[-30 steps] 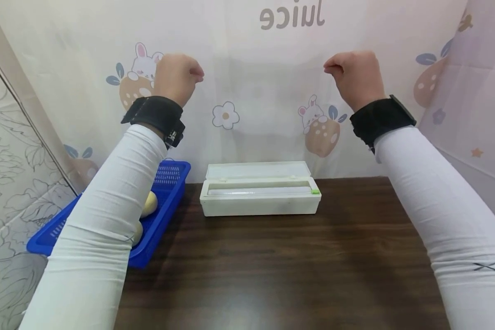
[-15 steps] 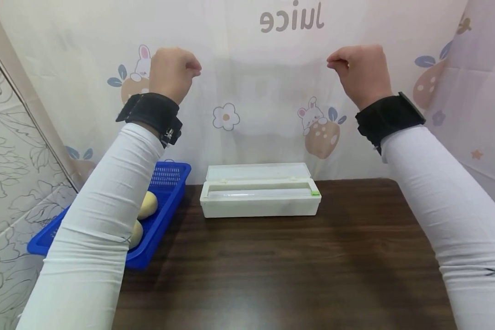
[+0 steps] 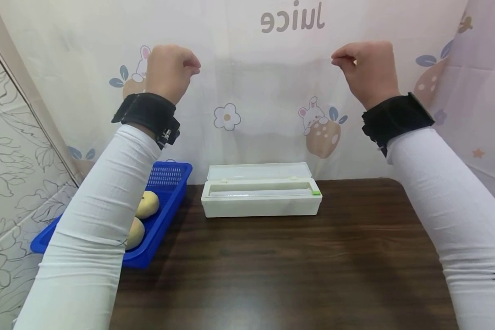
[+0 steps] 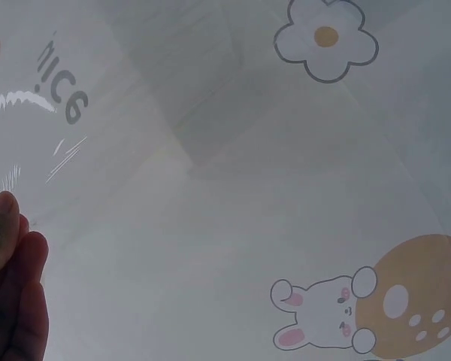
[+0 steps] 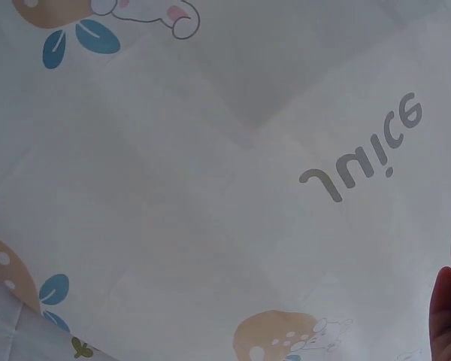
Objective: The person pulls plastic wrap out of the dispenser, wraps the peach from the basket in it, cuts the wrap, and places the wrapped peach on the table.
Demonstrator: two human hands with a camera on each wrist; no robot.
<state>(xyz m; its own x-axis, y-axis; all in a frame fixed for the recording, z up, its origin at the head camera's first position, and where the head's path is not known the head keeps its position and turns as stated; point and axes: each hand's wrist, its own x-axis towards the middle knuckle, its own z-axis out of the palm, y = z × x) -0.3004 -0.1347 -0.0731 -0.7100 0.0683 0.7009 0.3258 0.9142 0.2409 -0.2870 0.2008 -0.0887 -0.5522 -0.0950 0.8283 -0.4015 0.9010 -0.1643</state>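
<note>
My left hand [image 3: 191, 68] and right hand [image 3: 339, 61] are raised in front of the patterned curtain, each pinching an upper corner of a clear plastic film sheet [image 3: 268, 101]. The film hangs stretched between them, down toward the white dispenser box [image 3: 261, 206], whose lid stands open with the roll inside. In the left wrist view my fingertips [image 4: 4, 226] pinch the film [image 4: 45, 150], which shows as faint glints. The right wrist view shows only a finger edge [image 5: 447, 316] and the curtain.
A blue plastic basket [image 3: 171, 181] at the table's left edge holds two yellowish fruits [image 3: 147, 204], partly hidden by my left sleeve. The dark wooden table [image 3: 280, 266] lies in front of the box. Curtains close off the back and both sides.
Both hands have risen a little and moved slightly apart, drawing the film higher. The box and the basket stay where they were.
</note>
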